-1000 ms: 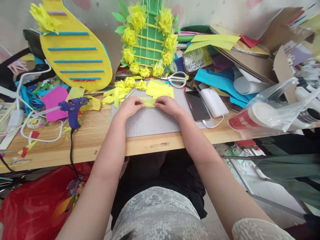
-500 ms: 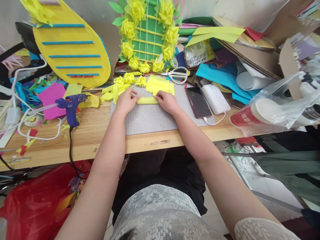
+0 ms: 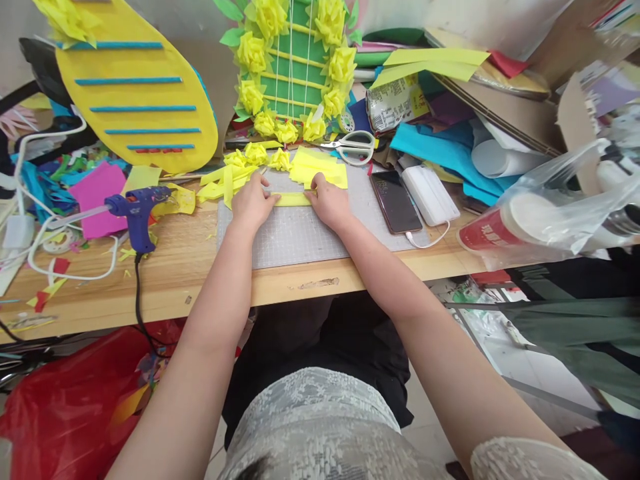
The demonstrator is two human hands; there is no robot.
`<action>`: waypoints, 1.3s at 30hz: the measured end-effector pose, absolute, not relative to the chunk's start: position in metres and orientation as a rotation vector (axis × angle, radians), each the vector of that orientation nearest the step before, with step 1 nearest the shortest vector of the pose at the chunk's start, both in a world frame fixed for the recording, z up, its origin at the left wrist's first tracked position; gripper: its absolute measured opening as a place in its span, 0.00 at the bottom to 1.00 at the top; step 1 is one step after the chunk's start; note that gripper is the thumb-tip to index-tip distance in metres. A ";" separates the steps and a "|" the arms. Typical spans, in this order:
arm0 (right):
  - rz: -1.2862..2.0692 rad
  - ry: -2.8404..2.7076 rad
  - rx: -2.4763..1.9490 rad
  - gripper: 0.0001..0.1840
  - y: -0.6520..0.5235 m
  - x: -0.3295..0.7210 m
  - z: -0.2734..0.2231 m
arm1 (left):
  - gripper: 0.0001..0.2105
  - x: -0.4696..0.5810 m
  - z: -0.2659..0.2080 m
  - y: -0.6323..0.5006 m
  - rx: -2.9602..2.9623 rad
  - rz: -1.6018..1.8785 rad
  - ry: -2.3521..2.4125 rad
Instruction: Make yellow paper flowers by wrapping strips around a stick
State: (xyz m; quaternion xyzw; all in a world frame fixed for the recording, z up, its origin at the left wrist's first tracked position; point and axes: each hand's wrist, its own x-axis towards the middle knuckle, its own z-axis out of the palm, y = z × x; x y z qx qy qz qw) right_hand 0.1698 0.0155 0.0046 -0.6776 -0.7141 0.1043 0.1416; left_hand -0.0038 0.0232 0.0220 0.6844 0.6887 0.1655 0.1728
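Observation:
A narrow folded strip of yellow paper (image 3: 293,199) stretches between my two hands over the grey cutting mat (image 3: 300,237). My left hand (image 3: 253,202) pinches its left end between thumb and fingers. At the right end, my right hand (image 3: 327,201) is closed on the same strip. Just behind it lie a stack of yellow paper sheets (image 3: 320,167) and several small yellow paper flowers (image 3: 256,154). Loose yellow strips (image 3: 227,183) lie beside my left hand. Scissors with white handles (image 3: 356,147) rest beyond the stack.
A blue glue gun (image 3: 140,210) stands at left with its cord over the table edge. To the right are a phone (image 3: 396,203), a white power bank (image 3: 430,195) and a bagged red cup (image 3: 493,230). A flower-trimmed green board (image 3: 295,73) and a yellow shape (image 3: 135,97) stand behind.
The yellow strip looks narrower than before between my hands. Both hands keep their pinch, with only a slight shift. The whole view has moved a little.

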 end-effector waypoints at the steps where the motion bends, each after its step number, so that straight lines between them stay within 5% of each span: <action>1: 0.287 -2.058 -1.964 0.16 0.015 0.169 0.004 | 0.19 -0.003 0.021 0.023 1.941 0.473 1.964; 18: 0.077 -2.180 -2.006 0.14 0.015 0.161 0.001 | 0.07 0.005 0.011 0.025 2.085 0.580 1.918; 39: 0.004 -2.160 -1.973 0.24 0.004 0.153 0.001 | 0.15 0.022 0.009 0.013 2.262 0.551 1.960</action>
